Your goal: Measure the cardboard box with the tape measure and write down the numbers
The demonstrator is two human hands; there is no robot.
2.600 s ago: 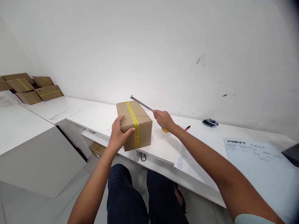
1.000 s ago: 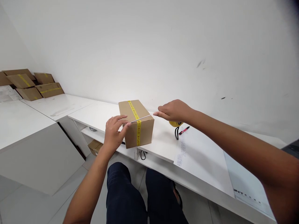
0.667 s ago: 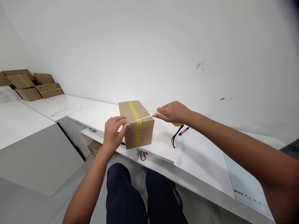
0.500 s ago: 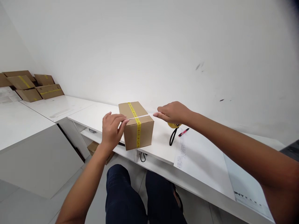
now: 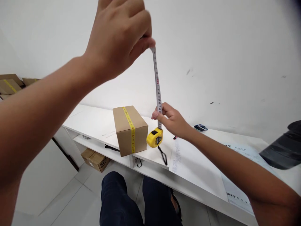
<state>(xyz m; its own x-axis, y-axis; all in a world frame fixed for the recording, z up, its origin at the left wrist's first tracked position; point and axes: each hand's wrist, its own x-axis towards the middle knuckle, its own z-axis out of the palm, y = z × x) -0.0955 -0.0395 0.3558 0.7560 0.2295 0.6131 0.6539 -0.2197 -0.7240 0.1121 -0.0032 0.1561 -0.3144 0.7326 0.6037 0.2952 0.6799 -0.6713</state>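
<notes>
My left hand point(image 5: 118, 34) is raised high and pinches the free end of a tape measure blade point(image 5: 157, 84), which runs straight down. My right hand point(image 5: 171, 121) pinches the blade lower down, just above the yellow tape measure case point(image 5: 154, 137). The case hangs right beside a brown cardboard box point(image 5: 129, 129) sealed with yellow tape, which stands on the white table point(image 5: 98, 121). A black wrist strap point(image 5: 162, 155) dangles from the case.
Printed paper sheets point(image 5: 192, 158) lie on the table to the right. A small dark object point(image 5: 200, 127) sits near the wall. More taped boxes point(image 5: 9, 84) are stacked far left, another box point(image 5: 95, 159) lies on the floor under the table. A dark object point(image 5: 282, 147) juts in at right.
The tape lay across the box top between both hands. Now my left hand has lifted its end high, the blade stands vertical and the case hangs beside the box.
</notes>
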